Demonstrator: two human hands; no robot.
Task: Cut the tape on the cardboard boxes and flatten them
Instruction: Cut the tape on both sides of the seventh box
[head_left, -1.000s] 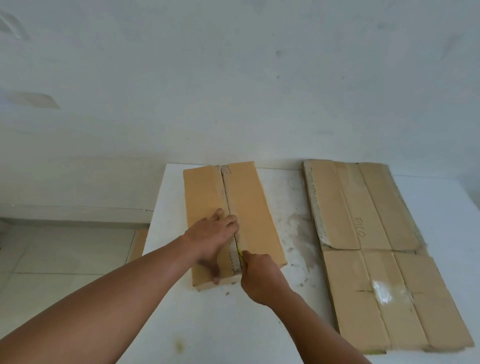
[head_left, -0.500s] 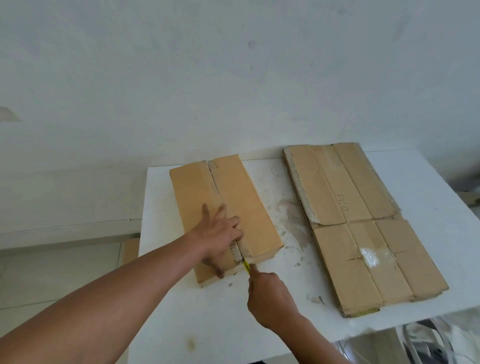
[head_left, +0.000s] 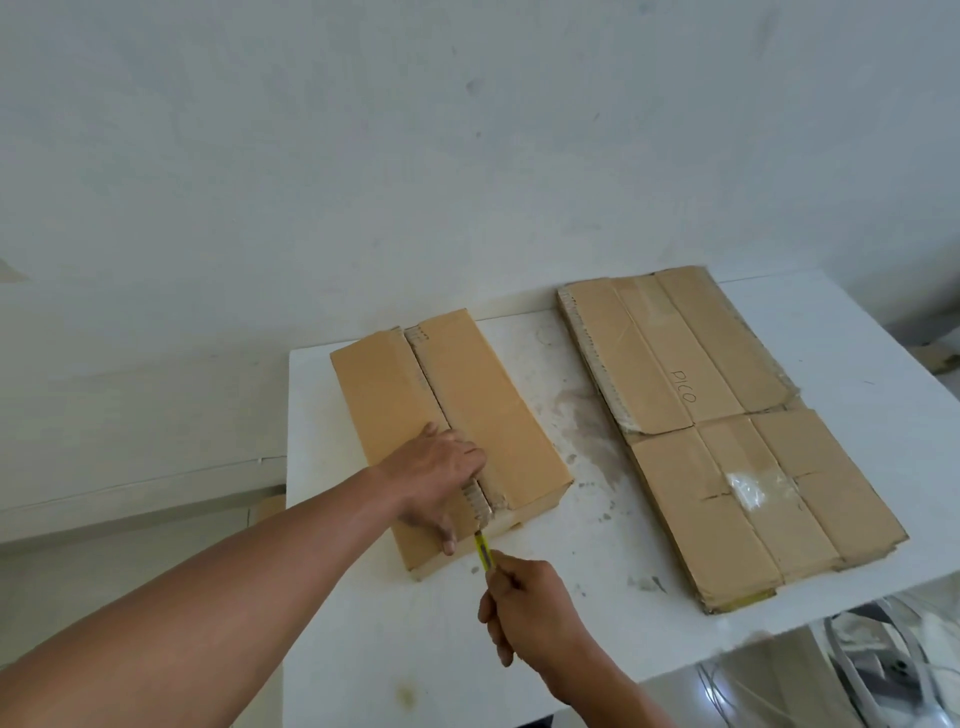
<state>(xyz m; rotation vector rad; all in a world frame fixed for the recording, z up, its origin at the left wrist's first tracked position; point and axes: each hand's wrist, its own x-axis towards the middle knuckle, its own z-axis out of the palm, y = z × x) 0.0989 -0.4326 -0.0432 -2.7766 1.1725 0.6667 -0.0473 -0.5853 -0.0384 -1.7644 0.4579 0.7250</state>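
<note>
A long brown cardboard box (head_left: 498, 410) lies on the white table (head_left: 857, 374), its two top flaps meeting at a centre seam. My left hand (head_left: 441, 473) presses flat on the left flap near the box's front end, fingers at the seam and thumb over the front edge. My right hand (head_left: 530, 618) grips a yellow utility knife (head_left: 483, 552) just in front of the box, its tip at the near end of the seam. A flattened cardboard box (head_left: 727, 431) marked "PICO" lies to the right.
A white wall runs right behind the table. The table's front right edge lies close to the flattened box; white cables (head_left: 883, 670) lie on the floor below it. A cardboard piece (head_left: 267, 506) leans by the table's left side. Paper scraps dot the tabletop.
My right hand has drawn the knife toward me along the seam and off the box's front end. My left hand stayed pressed on the left flap. The camera view shifted.
</note>
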